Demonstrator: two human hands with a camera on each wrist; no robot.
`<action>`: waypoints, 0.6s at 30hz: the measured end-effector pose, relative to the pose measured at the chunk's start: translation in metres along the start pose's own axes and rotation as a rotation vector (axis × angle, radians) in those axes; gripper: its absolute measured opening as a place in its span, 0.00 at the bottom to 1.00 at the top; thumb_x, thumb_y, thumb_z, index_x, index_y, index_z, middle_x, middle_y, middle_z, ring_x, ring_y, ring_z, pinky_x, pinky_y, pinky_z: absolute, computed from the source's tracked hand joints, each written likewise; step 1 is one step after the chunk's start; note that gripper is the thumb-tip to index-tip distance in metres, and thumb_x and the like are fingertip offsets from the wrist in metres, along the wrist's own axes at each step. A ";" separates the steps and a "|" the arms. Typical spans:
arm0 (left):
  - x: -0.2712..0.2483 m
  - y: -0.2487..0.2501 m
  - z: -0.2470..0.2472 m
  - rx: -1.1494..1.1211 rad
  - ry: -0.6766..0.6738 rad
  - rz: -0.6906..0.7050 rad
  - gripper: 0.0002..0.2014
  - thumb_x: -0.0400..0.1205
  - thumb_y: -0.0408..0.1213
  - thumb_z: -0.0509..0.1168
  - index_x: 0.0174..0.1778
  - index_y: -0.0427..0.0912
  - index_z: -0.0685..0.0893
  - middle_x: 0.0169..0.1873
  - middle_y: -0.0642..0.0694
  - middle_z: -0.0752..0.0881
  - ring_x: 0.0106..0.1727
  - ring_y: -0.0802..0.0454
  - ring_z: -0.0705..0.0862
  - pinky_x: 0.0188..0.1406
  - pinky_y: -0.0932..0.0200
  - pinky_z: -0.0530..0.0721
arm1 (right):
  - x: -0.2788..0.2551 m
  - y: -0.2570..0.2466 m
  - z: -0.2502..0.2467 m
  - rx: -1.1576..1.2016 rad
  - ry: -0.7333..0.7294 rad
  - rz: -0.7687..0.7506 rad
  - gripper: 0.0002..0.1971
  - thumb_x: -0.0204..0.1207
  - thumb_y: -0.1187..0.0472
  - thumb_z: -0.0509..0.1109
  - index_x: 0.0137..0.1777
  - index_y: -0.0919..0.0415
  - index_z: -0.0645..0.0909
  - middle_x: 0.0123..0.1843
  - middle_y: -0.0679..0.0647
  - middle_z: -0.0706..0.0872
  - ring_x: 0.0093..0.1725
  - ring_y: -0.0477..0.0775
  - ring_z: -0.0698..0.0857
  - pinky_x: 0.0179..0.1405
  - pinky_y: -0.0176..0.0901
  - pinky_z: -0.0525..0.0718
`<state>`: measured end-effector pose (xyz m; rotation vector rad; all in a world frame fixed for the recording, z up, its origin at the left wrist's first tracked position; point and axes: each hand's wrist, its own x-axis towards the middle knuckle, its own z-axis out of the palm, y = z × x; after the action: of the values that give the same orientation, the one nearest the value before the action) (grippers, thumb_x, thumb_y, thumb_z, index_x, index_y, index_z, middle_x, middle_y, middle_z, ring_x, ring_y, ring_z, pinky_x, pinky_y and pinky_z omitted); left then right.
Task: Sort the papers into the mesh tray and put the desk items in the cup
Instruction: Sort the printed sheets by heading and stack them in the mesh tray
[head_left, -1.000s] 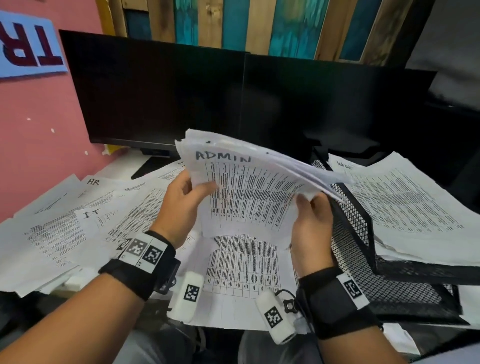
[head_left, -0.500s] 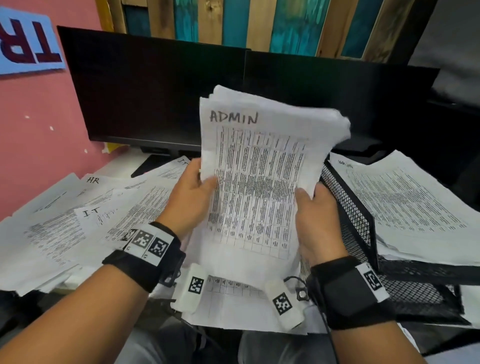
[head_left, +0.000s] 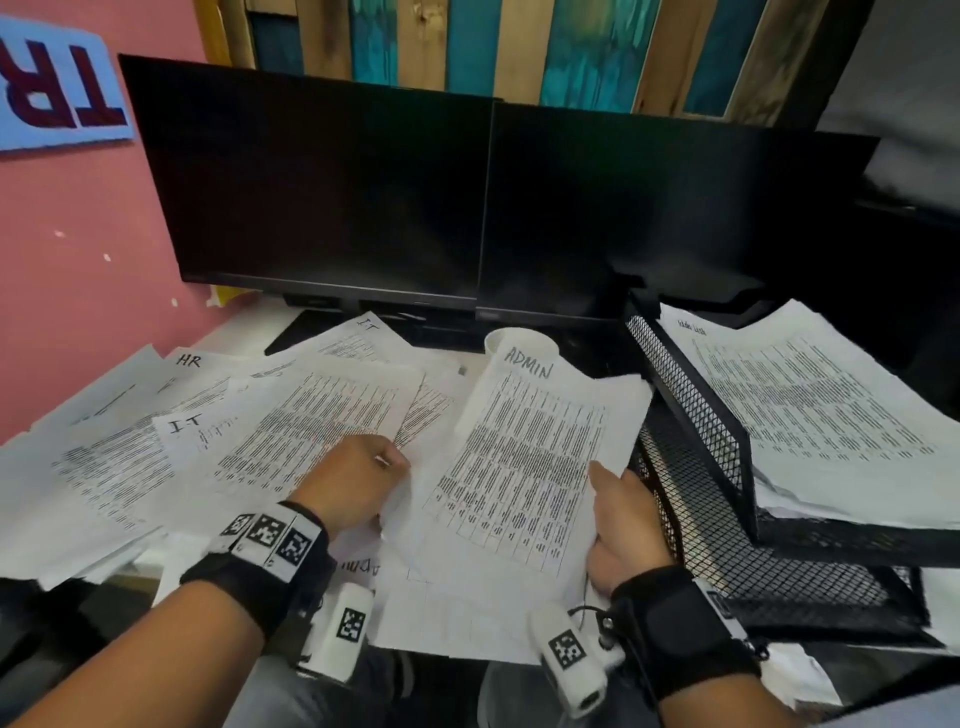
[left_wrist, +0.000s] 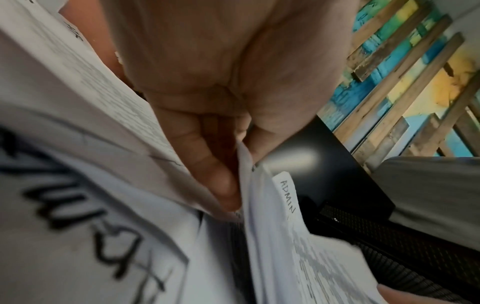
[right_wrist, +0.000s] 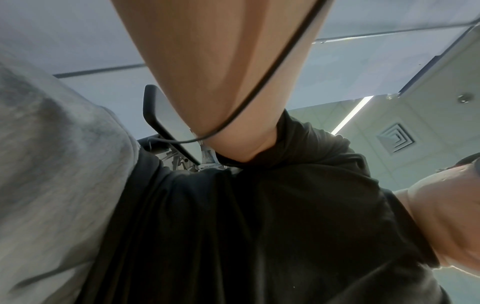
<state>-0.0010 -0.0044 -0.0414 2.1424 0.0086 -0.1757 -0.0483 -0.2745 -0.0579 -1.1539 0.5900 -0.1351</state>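
A: Both hands on paper. Right hand grips the near right edge of the ADMIN stack, thumb on top, fingers under. Left hand is curled, pinching a sheet edge at the stack's left side; the left wrist view shows the thumb and a finger closed on the paper edge.

B: Stack on the desk or lifted?

A: Tilted, far end lying over the white cup. Near end is in the hand. Can't tell if it rests fully.

B: Tray?

A: Black mesh tray just right of the stack, touching or nearly touching the right hand. Its upper tier already holds a pile of sheets. Lower tier looks mostly bare mesh.

B: Rest of the papers?

A: Loose sheets marked HR and IT spread over the left of the desk, in front of two dark monitors. Another ADMIN sheet lies under the left wrist.

B: Step?

A: I'd say mid-sort, gathering ADMIN sheets before filing. Papers far from done; no desk items visible, cup partly covered.

B: Next?

A: Probably square the stack, then slide it right into a tray tier. Needs both hands so the sheets don't fan out or catch the mesh rim. Right wrist view shows only arm and shirt, useless.
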 end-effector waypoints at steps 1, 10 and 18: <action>0.000 0.000 0.000 0.031 -0.023 -0.005 0.07 0.83 0.36 0.68 0.40 0.46 0.88 0.32 0.50 0.88 0.32 0.50 0.84 0.36 0.56 0.83 | 0.001 0.002 -0.001 -0.002 -0.007 0.014 0.15 0.92 0.62 0.64 0.75 0.53 0.82 0.64 0.60 0.93 0.62 0.67 0.92 0.55 0.70 0.93; 0.000 -0.003 0.002 0.150 -0.152 -0.060 0.07 0.79 0.33 0.72 0.35 0.43 0.91 0.32 0.52 0.90 0.37 0.55 0.85 0.37 0.61 0.77 | 0.010 0.006 -0.010 -0.050 0.007 0.013 0.14 0.92 0.65 0.61 0.69 0.54 0.85 0.60 0.61 0.95 0.59 0.68 0.93 0.44 0.64 0.95; -0.001 0.010 -0.003 -0.159 -0.188 -0.107 0.24 0.73 0.40 0.73 0.65 0.52 0.78 0.47 0.43 0.89 0.44 0.43 0.89 0.45 0.50 0.85 | 0.001 -0.003 -0.006 -0.114 -0.151 -0.108 0.18 0.91 0.71 0.63 0.72 0.53 0.86 0.64 0.57 0.95 0.64 0.65 0.93 0.66 0.73 0.89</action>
<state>-0.0011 -0.0075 -0.0319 1.9612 0.0265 -0.4244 -0.0502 -0.2811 -0.0572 -1.2952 0.4058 -0.1066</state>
